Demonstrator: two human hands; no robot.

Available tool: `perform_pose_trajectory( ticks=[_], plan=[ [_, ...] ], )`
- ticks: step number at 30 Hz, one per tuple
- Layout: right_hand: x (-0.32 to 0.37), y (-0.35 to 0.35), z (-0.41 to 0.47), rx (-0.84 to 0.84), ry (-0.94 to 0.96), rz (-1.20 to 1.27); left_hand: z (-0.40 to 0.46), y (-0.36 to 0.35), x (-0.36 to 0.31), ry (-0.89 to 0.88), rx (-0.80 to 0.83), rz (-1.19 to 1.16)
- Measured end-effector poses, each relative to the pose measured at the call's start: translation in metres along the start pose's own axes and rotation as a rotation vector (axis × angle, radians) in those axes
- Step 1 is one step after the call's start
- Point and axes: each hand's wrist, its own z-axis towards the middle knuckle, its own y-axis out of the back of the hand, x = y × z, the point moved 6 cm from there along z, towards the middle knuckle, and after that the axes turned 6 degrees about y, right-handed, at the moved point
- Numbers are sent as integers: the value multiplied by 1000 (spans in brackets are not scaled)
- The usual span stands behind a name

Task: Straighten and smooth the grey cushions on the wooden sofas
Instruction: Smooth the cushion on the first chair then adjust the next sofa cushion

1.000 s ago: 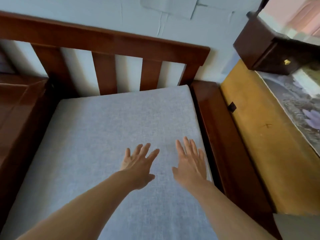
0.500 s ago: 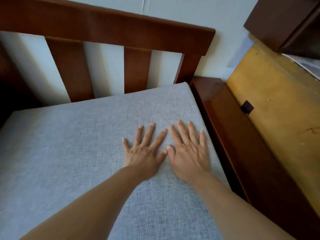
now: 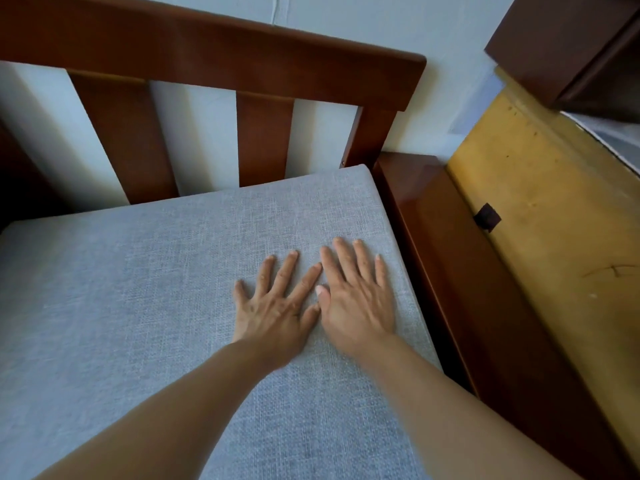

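A grey woven seat cushion (image 3: 138, 289) lies flat in the dark wooden sofa frame, its back edge against the slatted backrest (image 3: 214, 64). My left hand (image 3: 277, 306) and my right hand (image 3: 353, 299) rest palm-down side by side on the cushion's right half, fingers spread, thumbs touching. Both hands press on the fabric and hold nothing. The cushion's right edge runs along the sofa's right armrest (image 3: 450, 258).
A yellow-ochre wooden surface (image 3: 554, 237) with a small dark latch (image 3: 486, 217) stands right of the armrest. A dark wooden cabinet (image 3: 561, 39) hangs at the top right. A pale wall (image 3: 381, 19) is behind the backrest.
Both hands came down from hovering onto the cushion and slid together until the thumbs met. The view moved closer to the cushion and backrest.
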Motion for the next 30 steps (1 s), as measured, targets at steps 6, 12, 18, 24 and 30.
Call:
perform_pose_trajectory(
  ticks=[6, 12, 18, 24, 30],
  plan=[
    [-19, 23, -36, 45, -107, 70, -18, 26, -33, -98, 46, -11],
    [-33, 31, -113, 92, -310, 197, -54, 33, -71, -317, 137, 112],
    [-32, 14, -143, -3, -387, 342, -50, 38, -120, -505, 76, 223],
    [-40, 8, -130, -63, -337, 354, -13, 25, -130, -514, 70, 242],
    [-41, 8, -120, -77, -381, 304, 15, 18, -118, -660, 21, 210]
  ],
)
